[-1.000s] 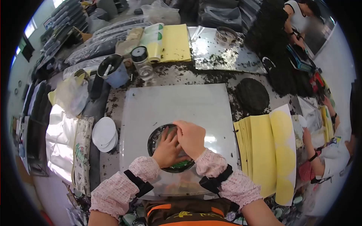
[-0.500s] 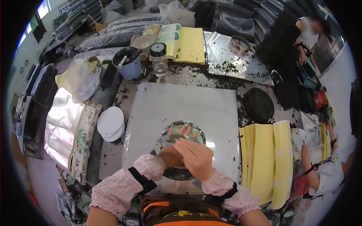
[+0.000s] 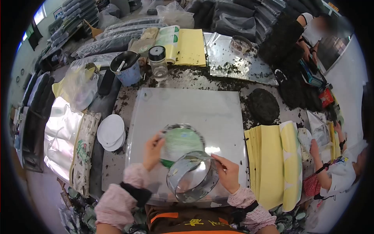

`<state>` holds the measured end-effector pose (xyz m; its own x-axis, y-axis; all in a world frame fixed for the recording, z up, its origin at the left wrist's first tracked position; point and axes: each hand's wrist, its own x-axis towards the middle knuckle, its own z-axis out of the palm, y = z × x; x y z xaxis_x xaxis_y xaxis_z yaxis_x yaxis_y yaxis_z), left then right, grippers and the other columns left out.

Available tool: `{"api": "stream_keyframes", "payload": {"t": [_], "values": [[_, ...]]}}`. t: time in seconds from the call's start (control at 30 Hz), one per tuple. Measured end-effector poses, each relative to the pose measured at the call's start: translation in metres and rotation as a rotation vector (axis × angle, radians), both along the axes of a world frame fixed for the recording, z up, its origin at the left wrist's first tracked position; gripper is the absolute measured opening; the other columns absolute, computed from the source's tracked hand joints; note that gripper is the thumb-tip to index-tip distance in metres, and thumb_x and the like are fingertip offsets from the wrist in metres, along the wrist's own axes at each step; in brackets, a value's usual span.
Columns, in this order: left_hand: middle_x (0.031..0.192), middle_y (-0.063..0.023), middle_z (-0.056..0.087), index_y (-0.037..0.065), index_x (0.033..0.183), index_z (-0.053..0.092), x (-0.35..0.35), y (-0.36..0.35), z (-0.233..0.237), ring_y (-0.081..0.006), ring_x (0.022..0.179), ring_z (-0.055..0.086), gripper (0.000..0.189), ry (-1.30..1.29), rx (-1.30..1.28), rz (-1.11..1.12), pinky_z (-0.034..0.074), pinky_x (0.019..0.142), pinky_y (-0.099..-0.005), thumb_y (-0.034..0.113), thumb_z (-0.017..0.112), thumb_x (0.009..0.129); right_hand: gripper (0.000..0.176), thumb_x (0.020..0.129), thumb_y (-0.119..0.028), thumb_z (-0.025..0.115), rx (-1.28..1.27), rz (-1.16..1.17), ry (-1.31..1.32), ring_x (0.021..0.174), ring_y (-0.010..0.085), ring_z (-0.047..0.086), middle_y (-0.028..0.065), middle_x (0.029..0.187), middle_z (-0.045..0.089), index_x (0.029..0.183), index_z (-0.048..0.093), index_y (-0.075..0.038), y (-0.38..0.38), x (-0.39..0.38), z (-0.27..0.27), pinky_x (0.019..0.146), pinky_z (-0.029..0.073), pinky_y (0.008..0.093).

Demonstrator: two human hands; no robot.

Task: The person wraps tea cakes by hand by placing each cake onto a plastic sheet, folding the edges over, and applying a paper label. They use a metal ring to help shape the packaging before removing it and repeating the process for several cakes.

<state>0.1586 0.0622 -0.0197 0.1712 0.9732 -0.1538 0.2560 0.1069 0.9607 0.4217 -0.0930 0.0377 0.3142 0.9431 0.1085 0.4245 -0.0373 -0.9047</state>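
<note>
My left hand (image 3: 152, 151) has its fingers closed at the left edge of a round disc (image 3: 182, 142) with a green printed label and a dark, shiny rim. The disc is over the middle of a pale smooth board (image 3: 187, 107). In my right hand (image 3: 228, 171) is a wide metal ring (image 3: 174, 177), pinched by its upper right edge. The ring is tilted, nearer my body than the disc, and overlaps the disc's lower edge in view. Through its opening the board shows.
White round sheets (image 3: 111, 132) lie left, yellow printed sheets (image 3: 269, 165) right. A dark round cake (image 3: 263, 105) sits beyond the board's right edge. At the back stand a blue cup (image 3: 128, 72) and lidded jar (image 3: 158, 64). Another person's arm (image 3: 320, 163) is far right.
My hands, stacked palm-down over the disc, have moved apart. The ring is now lifted and tilted in my right hand, while my left has shifted left to the disc's edge.
</note>
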Motion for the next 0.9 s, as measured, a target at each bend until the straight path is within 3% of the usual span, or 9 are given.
{"api": "stream_keyframes", "payload": {"t": [0.1, 0.23, 0.33, 0.4, 0.5, 0.6, 0.7, 0.8, 0.9], "values": [[0.106, -0.0032, 0.069, 0.000, 0.135, 0.060, -0.119, 0.003, 0.031, -0.0093, 0.095, 0.059, 0.037, 0.101, 0.127, -0.074, 0.051, 0.086, -0.0261, 0.004, 0.061, 0.099, 0.025, 0.096, -0.008, 0.062, -0.105, -0.020, 0.000, 0.066, 0.0110, 0.063, 0.0160, 0.090, 0.074, 0.118, 0.071, -0.002, 0.007, 0.013, 0.000, 0.063, 0.051, 0.0273], [0.141, -0.0073, 0.062, 0.010, 0.144, 0.056, -0.229, -0.073, 0.106, -0.0156, 0.127, 0.058, 0.051, 0.489, -0.627, -1.041, 0.043, 0.111, -0.0327, 0.021, 0.070, 0.096, 0.031, 0.095, -0.011, 0.065, -0.153, -0.029, -0.005, 0.073, 0.0083, 0.061, 0.0075, 0.086, 0.070, 0.123, 0.066, 0.002, 0.007, 0.026, -0.030, 0.065, 0.049, 0.0243], [0.112, -0.0044, 0.072, 0.006, 0.099, 0.077, -0.210, -0.095, 0.085, -0.0193, 0.106, 0.065, 0.025, 0.514, -0.322, -0.675, 0.050, 0.094, -0.0346, 0.021, 0.084, 0.080, 0.034, 0.094, -0.013, 0.067, -0.090, -0.019, 0.039, 0.093, 0.0178, 0.069, 0.0164, 0.106, 0.069, 0.125, 0.066, -0.001, 0.012, 0.013, -0.032, 0.080, 0.054, 0.0298], [0.091, -0.0030, 0.069, 0.008, 0.079, 0.072, -0.167, -0.082, 0.072, -0.0233, 0.092, 0.063, 0.019, 0.520, 0.223, -0.771, 0.049, 0.084, -0.0358, 0.019, 0.086, 0.073, 0.037, 0.090, -0.017, 0.073, -0.181, 0.037, 0.152, 0.114, 0.0284, 0.068, 0.0253, 0.130, 0.062, 0.125, 0.067, -0.004, 0.004, 0.007, -0.014, 0.094, 0.054, 0.0356], [0.091, -0.0013, 0.065, 0.013, 0.076, 0.070, -0.151, -0.064, 0.033, -0.0252, 0.090, 0.059, 0.018, 0.496, 0.352, -0.863, 0.049, 0.083, -0.0385, 0.022, 0.086, 0.073, 0.034, 0.081, -0.024, 0.082, 0.106, 0.323, -0.385, 0.130, 0.0439, 0.053, 0.0345, 0.153, 0.035, 0.109, 0.071, -0.008, -0.014, 0.003, -0.026, 0.106, 0.045, 0.0442], [0.091, -0.0026, 0.065, 0.012, 0.077, 0.068, -0.152, -0.063, 0.028, -0.0252, 0.089, 0.060, 0.020, 0.471, 0.399, -0.831, 0.049, 0.081, -0.0394, 0.022, 0.085, 0.073, 0.036, 0.071, -0.027, 0.090, 0.047, 0.354, -0.262, 0.137, 0.0524, 0.041, 0.0377, 0.159, 0.016, 0.094, 0.068, -0.011, -0.033, -0.011, -0.043, 0.112, 0.038, 0.0489], [0.092, -0.0037, 0.065, 0.012, 0.084, 0.068, -0.142, -0.069, 0.041, -0.0264, 0.087, 0.059, 0.024, 0.586, 0.685, -0.823, 0.048, 0.080, -0.0391, 0.022, 0.086, 0.072, 0.034, 0.070, -0.025, 0.090, 0.049, 0.381, -0.307, 0.134, 0.0505, 0.044, 0.0388, 0.157, 0.021, 0.085, 0.063, -0.011, -0.033, -0.032, -0.041, 0.107, 0.043, 0.0483], [0.093, -0.0037, 0.064, 0.011, 0.088, 0.068, -0.126, -0.064, 0.096, -0.0272, 0.087, 0.060, 0.030, 0.527, 0.640, -0.470, 0.049, 0.080, -0.0375, 0.024, 0.087, 0.070, 0.034, 0.069, -0.025, 0.091, 0.022, 0.402, -0.267, 0.134, 0.0500, 0.045, 0.0387, 0.157, 0.021, 0.084, 0.063, -0.011, -0.035, -0.046, -0.045, 0.104, 0.045, 0.0479], [0.094, -0.0026, 0.065, 0.014, 0.088, 0.068, -0.158, -0.064, 0.051, -0.0276, 0.100, 0.058, 0.031, 0.522, 0.423, -0.824, 0.046, 0.088, -0.0397, 0.028, 0.087, 0.068, 0.035, 0.068, -0.025, 0.091, 0.036, 0.425, -0.282, 0.135, 0.0498, 0.044, 0.0388, 0.157, 0.021, 0.084, 0.063, -0.012, -0.032, -0.042, -0.043, 0.105, 0.045, 0.0473]]}}
